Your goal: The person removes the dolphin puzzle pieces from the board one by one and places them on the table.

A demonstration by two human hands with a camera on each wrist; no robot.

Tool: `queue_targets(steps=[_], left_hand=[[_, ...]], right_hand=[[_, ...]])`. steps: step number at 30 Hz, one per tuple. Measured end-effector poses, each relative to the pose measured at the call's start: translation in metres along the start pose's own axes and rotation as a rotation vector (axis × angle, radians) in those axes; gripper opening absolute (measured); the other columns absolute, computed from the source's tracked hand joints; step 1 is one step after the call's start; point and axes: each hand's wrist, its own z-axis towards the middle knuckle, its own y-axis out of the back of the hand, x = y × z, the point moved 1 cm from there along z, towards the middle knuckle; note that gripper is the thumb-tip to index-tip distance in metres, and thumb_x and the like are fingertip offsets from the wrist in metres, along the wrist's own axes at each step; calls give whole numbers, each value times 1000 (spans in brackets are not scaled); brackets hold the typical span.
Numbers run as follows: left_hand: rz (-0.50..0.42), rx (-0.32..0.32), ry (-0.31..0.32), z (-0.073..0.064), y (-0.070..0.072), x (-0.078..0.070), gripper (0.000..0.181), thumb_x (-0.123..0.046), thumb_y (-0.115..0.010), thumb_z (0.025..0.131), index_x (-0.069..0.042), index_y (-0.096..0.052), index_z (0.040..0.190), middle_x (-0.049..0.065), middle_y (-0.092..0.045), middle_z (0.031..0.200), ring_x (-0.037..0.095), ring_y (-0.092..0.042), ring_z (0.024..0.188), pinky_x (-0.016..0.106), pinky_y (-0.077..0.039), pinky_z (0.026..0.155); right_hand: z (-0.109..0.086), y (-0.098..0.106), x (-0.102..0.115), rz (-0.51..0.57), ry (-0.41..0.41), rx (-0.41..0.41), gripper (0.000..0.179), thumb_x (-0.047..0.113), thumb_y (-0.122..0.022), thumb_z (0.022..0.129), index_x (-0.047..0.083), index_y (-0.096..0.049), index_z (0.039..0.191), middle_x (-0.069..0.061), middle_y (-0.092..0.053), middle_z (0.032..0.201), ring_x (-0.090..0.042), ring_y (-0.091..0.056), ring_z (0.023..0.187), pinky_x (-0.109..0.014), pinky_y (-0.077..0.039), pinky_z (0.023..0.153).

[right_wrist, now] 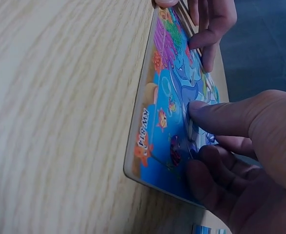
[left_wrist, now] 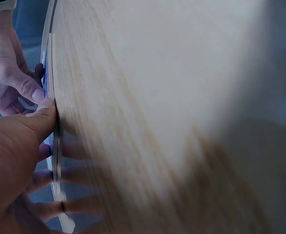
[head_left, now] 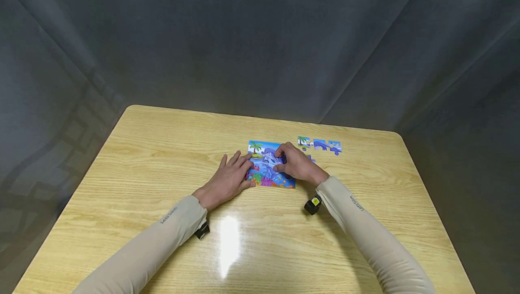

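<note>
A puzzle board (head_left: 260, 181) printed with dolphins, a palm tree and coral lies flat on the wooden table. My left hand (head_left: 229, 179) rests along its left side, fingers spread and touching the edge. In the left wrist view, the left thumb (left_wrist: 46, 109) lies against the near edge. Over the right half of the board is my right hand (head_left: 298, 163), its thumb and fingers bent around a small puzzle piece (right_wrist: 190, 129) at the board's surface. Those fingers mostly hide the piece.
Several loose puzzle pieces (head_left: 319, 145) lie just beyond and right of the board, some partly behind the right hand. The wooden table (head_left: 162, 158) reaches back to a dark grey curtain (head_left: 243, 45).
</note>
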Motion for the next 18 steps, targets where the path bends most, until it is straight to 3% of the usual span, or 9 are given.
queue_targets(steps=[18], left_hand=[[-7,7,0,0,0,1,50,-48,-57,108,-14,-55,145,14,-30,176,47,-20,165,76,-16,129]], right_hand=[[5,4,3,-5,-29,47,31,18,-81,96,5,-64,119,-13,-62,112,-22,-56,92,-38,-51,85]])
